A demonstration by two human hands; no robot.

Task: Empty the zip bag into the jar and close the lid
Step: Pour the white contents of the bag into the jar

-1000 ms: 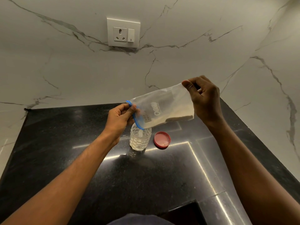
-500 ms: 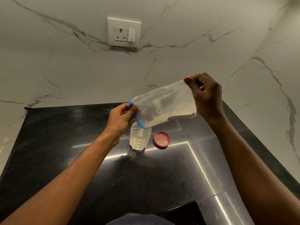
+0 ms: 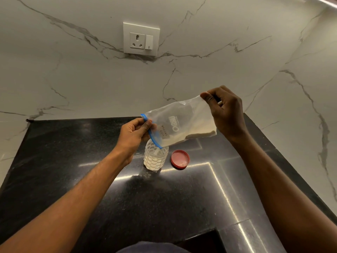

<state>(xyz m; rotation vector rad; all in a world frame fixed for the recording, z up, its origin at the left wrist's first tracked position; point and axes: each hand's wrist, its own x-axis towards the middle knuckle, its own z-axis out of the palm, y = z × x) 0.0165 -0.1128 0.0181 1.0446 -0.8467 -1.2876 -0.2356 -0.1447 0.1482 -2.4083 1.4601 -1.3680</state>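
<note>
A clear zip bag [image 3: 179, 123] with a blue zip strip holds white powder and hangs tilted over the jar, its mouth lowest. My left hand [image 3: 134, 133] pinches the blue zip edge just above the jar's opening. My right hand [image 3: 225, 112] grips the bag's far end, raised higher. The clear dimpled plastic jar [image 3: 155, 157] stands upright and open on the black counter, with white powder in its lower part. Its red lid [image 3: 180, 159] lies flat on the counter just right of the jar.
The black granite counter [image 3: 73, 161] fills a corner between white marble walls. A wall socket with a switch [image 3: 140, 40] sits above. The counter's front edge has a cut-out [image 3: 200, 241] near me.
My right hand has lifted the bag's far end a little higher, steepening the tilt toward the jar. The powder has slid toward the bag's mouth.
</note>
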